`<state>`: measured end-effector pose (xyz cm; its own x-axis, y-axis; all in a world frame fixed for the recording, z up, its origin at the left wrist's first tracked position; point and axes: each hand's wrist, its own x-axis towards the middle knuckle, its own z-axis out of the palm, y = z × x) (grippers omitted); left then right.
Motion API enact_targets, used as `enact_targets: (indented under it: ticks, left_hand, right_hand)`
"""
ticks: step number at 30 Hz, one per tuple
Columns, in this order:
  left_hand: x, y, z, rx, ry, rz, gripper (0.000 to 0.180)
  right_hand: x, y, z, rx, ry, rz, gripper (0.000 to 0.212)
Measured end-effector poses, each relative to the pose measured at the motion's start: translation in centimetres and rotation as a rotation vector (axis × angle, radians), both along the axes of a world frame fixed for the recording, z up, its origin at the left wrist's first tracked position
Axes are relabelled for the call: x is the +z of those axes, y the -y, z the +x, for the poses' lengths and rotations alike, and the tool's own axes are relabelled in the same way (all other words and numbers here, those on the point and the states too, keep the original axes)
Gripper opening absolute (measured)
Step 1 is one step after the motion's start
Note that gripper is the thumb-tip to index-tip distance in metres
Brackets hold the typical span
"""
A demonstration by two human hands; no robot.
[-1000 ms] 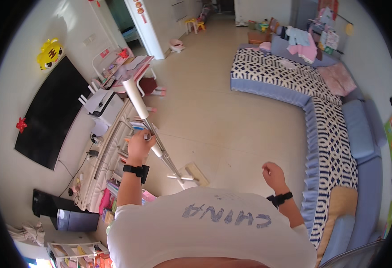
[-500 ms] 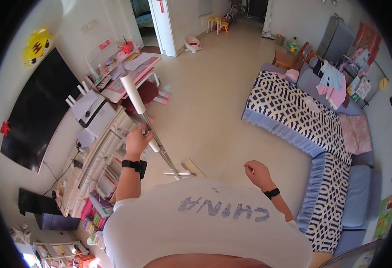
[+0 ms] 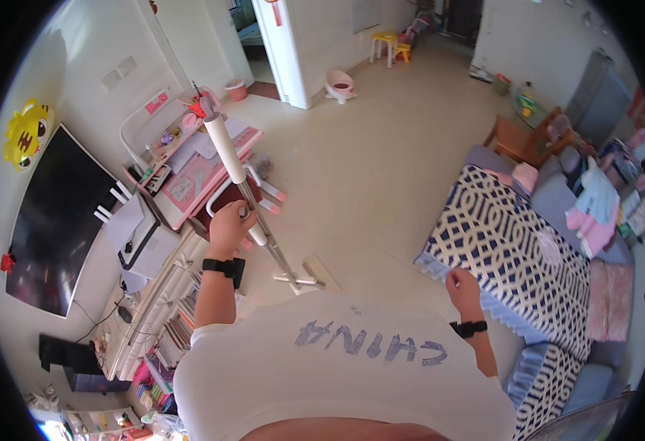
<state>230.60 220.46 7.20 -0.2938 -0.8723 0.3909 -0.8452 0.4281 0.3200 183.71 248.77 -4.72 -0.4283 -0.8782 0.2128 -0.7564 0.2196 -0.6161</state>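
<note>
My left hand (image 3: 230, 229) is closed around the metal shaft of a long mop (image 3: 225, 151). A white sleeve covers the mop's upper part, and another white grip shows just below my fingers. The pole leans, with its top away from me. Its foot, a white crossbar beside a flat beige plate (image 3: 322, 273), is down near the floor in front of my shirt. My right hand (image 3: 463, 288) hangs apart from the mop on the right, its fingers curled in with nothing visible in them. Both wrists carry black bands.
A pink desk (image 3: 183, 192) and a chair stand beyond the mop on the left, beside a cabinet with a printer (image 3: 146, 239). On the right is a sofa (image 3: 510, 253) under a patterned cover. Farther off are a pink potty (image 3: 339, 86) and a yellow stool (image 3: 383, 38).
The view has shifted, so the room's furniture sits differently in it. My right hand has moved farther right, its fingers more curled. My left hand still holds the mop.
</note>
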Motion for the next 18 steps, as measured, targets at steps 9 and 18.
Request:
enact_targets:
  ticks: [9, 18]
  left_hand:
    - [0.5, 19.7, -6.5, 0.172, -0.095, -0.073, 0.026]
    - [-0.4, 46.8, -14.2, 0.069, -0.163, -0.02, 0.025]
  right_hand:
    - [5.3, 37.2, -3.2, 0.583, -0.029, -0.116, 0.018]
    - [4.9, 58.8, -11.5, 0.455, -0.073, -0.023, 0.019]
